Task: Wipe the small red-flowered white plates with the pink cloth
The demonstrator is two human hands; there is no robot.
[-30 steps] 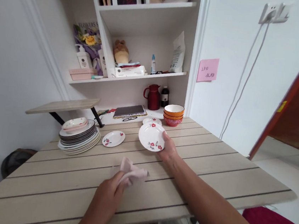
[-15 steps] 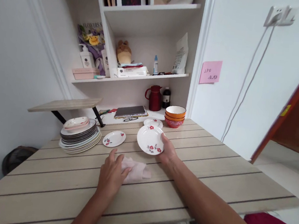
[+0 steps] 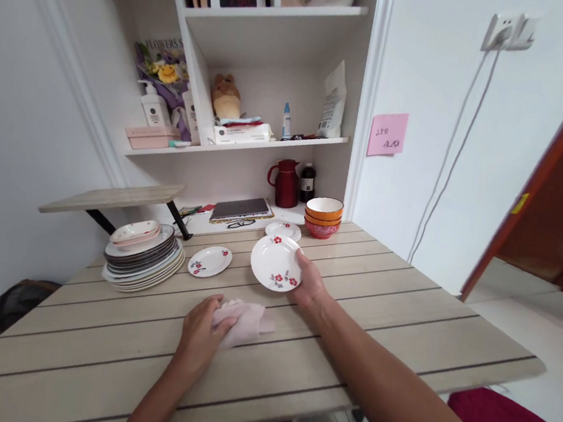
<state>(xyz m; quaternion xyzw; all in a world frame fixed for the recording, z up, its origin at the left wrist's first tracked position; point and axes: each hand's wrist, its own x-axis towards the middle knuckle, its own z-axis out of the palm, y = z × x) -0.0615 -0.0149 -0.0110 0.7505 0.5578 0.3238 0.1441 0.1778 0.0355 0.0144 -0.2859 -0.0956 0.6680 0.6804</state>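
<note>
A small white plate with red flowers (image 3: 274, 264) is gripped at its right edge by my right hand (image 3: 309, 282), tilted toward me above the table. My left hand (image 3: 202, 330) has its fingers closed on a pale pink cloth (image 3: 244, 323) at the tabletop. Part of the cloth sticks out to the right of the fingers. Left of the held plate lies another flowered plate (image 3: 210, 261), flat on the wood. Behind the held one, a further flowered plate (image 3: 283, 230) is partly covered from view.
On the left of the wooden table (image 3: 265, 370) stands a stack of plates (image 3: 143, 260), below a small raised shelf (image 3: 112, 196). Stacked bowls (image 3: 323, 219) stand at the back right, near a red jug (image 3: 286, 183) and a dark bottle (image 3: 307, 183). A laptop (image 3: 240, 210) lies behind.
My left hand's fingers have closed on the cloth, where they were spread over its left end before. The right hand still holds the plate in nearly the same place. The view has shifted slightly.
</note>
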